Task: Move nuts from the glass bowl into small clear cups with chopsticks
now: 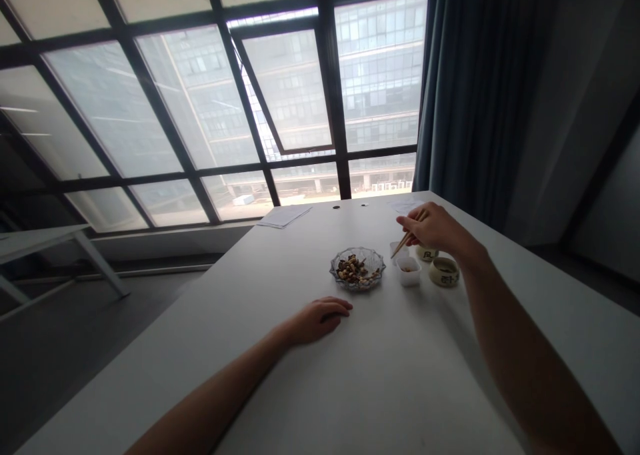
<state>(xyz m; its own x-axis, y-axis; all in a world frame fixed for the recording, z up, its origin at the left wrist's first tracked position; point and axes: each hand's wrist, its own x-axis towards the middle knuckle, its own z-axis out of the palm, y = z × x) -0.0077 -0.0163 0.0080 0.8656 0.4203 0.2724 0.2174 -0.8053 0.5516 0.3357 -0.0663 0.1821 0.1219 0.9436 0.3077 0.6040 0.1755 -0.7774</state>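
My right hand (433, 229) is raised above the far side of the white table (250, 308) and is shut on a pair of wooden chopsticks (406, 236), their tips pointing down over a small white plastic cup (409, 271). A cut-glass dish (357, 269) heaped with nuts and dark food pieces sits left of that cup. My left hand (317, 320) rests on the tabletop, loosely curled and holding nothing, nearer to me than the dish. Two small ceramic pots (444, 272) stand beneath my right hand.
Loose sheets of paper (284, 216) lie at the table's far edge, near a large window (200, 108). A dark curtain (470, 88) hangs to the right. Another white table (35, 245) stands at the left, beyond the floor.
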